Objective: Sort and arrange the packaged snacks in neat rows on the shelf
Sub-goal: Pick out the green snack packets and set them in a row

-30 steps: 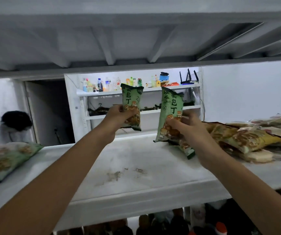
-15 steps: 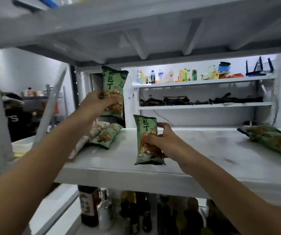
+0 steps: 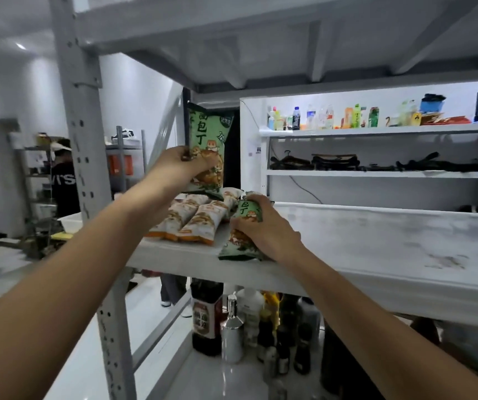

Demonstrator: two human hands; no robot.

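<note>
Our left hand (image 3: 174,166) was curled round a green snack bag (image 3: 208,145). It held the bag standing up in the air, over the left end of the white shelf (image 3: 376,249). Our right hand (image 3: 266,229) gripped a second green bag (image 3: 240,243) from above. That bag lay on the shelf with its bottom end at the front edge. Just to its left lay a row of white and orange bags (image 3: 194,223), side by side, near the shelf's left end. We could not tell if they touched the green one. A grey post with holes (image 3: 84,168) stood at the shelf's front left corner. Dark bottles (image 3: 206,319) stood on the level below. Far behind, drink bottles (image 3: 333,116) lined another white shelf, and a person in a dark shirt (image 3: 63,174) stood off to the left.
</note>
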